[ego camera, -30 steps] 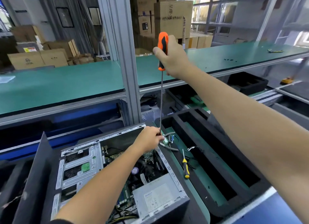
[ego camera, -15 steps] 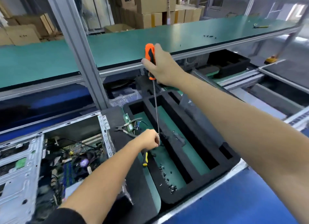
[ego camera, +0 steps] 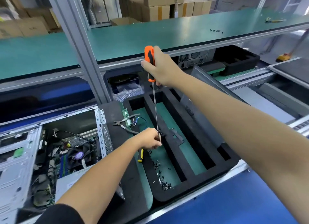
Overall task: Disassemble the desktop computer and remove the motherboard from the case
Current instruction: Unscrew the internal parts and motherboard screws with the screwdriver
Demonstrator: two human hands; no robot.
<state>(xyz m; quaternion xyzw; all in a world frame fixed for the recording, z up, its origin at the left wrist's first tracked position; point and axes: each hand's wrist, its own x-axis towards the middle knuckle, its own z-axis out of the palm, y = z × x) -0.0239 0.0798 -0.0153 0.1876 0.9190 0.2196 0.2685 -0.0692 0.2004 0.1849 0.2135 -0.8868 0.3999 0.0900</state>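
The open desktop case (ego camera: 100, 123) lies at the left, its motherboard (ego camera: 73, 140) and CPU fan (ego camera: 78, 155) showing inside. My right hand (ego camera: 160, 68) grips the orange-and-black handle of a long screwdriver (ego camera: 150, 63), held upright over the black foam tray (ego camera: 192, 182). My left hand (ego camera: 149, 138) pinches the tip end of its thin shaft above the tray's left slot. What sits at the tip is hidden by my fingers. Several small black screws (ego camera: 163, 182) lie in that slot.
A yellow-handled screwdriver (ego camera: 140, 156) lies under my left hand. Pliers (ego camera: 124, 126) and a small green board (ego camera: 127, 118) rest by the tray's top left. A grey upright post (ego camera: 80, 44) and a green shelf (ego camera: 167, 31) stand behind. A metal side panel (ego camera: 209, 86) leans right of the tray.
Both hands have carried the long screwdriver from over the case to the right, above the foam tray. The view has swung right, so the case now sits at the left edge.
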